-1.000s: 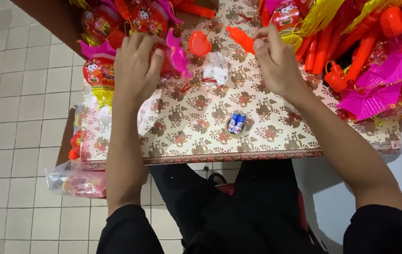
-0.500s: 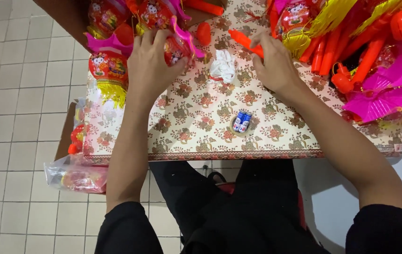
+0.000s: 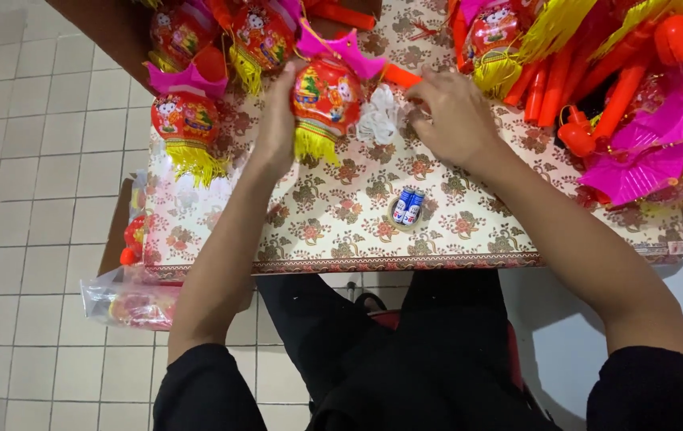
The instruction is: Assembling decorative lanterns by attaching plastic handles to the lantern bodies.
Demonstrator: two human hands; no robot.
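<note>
1. I see my left hand (image 3: pixel 277 128) wrapped against the side of a round red plastic lantern with a pink crown top and yellow tassel fringe (image 3: pixel 324 100), fingers closed on it, holding it upright over the far half of the floral-patterned tablecloth (image 3: pixel 341 223).
2. A second ago that hand was lying among the lanterns further back; now the red lantern has come out of the pile toward me, and it stands clear of the others.
3. My right hand (image 3: pixel 457 120) rests palm down on the cloth, fingertips pinched together at a small crumpled white plastic wrapper (image 3: pixel 379 116) just right of the lantern. I cannot tell whether the fingers actually grip it.
4. An orange plastic stick (image 3: pixel 399 76) shows between the lantern and the right hand; earlier the right fingers were up at it.
5. A pair of small blue-and-white batteries (image 3: pixel 407 207) lies near the table's middle, well apart from both hands, in the same spot as before.
6. A matching red lantern with pink top (image 3: pixel 184 120) sits to the left, a heap of orange sticks and pink paper pieces (image 3: pixel 621 104) to the right.
</note>
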